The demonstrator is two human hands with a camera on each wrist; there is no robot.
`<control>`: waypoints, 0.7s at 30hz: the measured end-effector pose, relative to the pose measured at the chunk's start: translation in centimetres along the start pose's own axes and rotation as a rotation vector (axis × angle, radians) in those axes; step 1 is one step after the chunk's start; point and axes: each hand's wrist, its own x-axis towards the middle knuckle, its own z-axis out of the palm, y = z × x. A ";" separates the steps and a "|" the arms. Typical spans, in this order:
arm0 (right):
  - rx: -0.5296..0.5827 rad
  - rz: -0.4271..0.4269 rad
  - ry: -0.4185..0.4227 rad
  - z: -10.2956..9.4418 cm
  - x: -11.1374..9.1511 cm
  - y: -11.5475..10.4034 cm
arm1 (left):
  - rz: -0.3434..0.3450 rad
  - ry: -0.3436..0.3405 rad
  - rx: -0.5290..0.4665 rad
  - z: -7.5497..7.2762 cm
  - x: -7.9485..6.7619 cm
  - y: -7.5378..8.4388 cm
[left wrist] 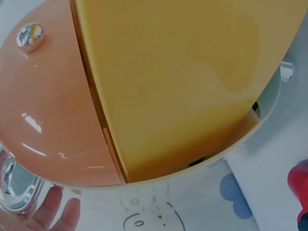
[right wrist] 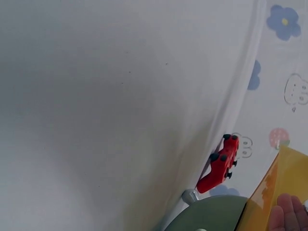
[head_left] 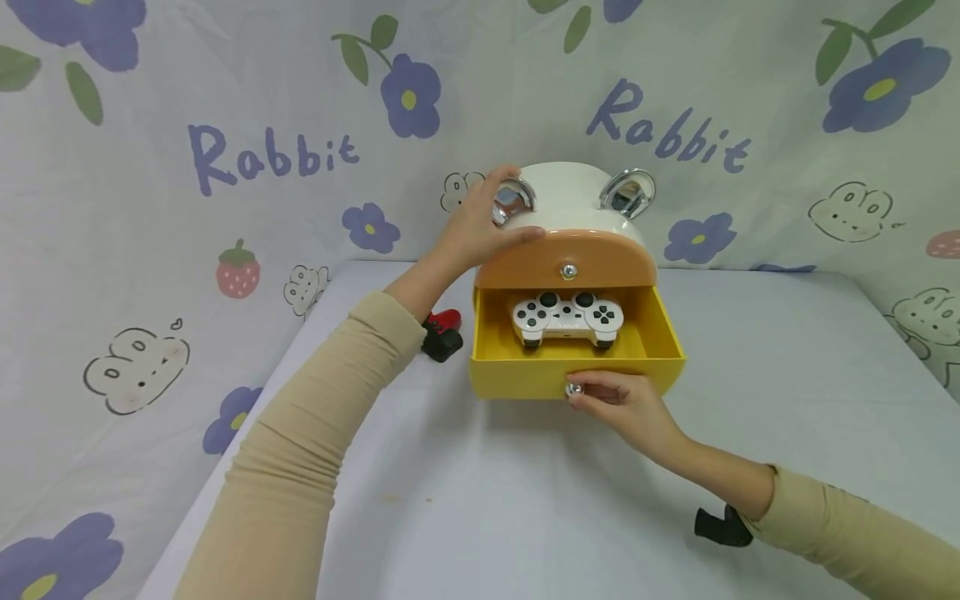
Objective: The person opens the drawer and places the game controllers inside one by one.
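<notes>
A small drawer box with a white domed top [head_left: 566, 196] and two chrome ears stands on the table. My left hand [head_left: 480, 221] holds its upper left corner, thumb on the front and fingers around the left ear [head_left: 517, 200]. Below the closed orange drawer [head_left: 517, 260], the yellow drawer [head_left: 517, 380] is pulled out. In it lies a white game controller [head_left: 567, 320] with black sticks. My right hand [head_left: 630, 408] pinches the yellow drawer's silver knob [head_left: 574, 389]. The left wrist view shows the drawer's yellow underside [left wrist: 183, 86] and two left fingertips beside the ear.
Left of the box, a red game controller [right wrist: 224, 166] lies on the table [head_left: 450, 500], partly hidden in the head view. A black device [head_left: 723, 527] sits at my right wrist. Behind the table hangs a rabbit-and-flower printed cloth [head_left: 270, 83].
</notes>
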 end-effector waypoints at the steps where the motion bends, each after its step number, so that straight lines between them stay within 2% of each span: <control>1: 0.003 0.002 0.001 0.0 0.1 0.0 | -0.003 -0.002 0.003 0.0 0.0 0.0; 21: -0.031 -0.023 0.025 -0.3 3.3 1.3 | 0.001 -0.004 0.000 0.0 -0.2 -0.1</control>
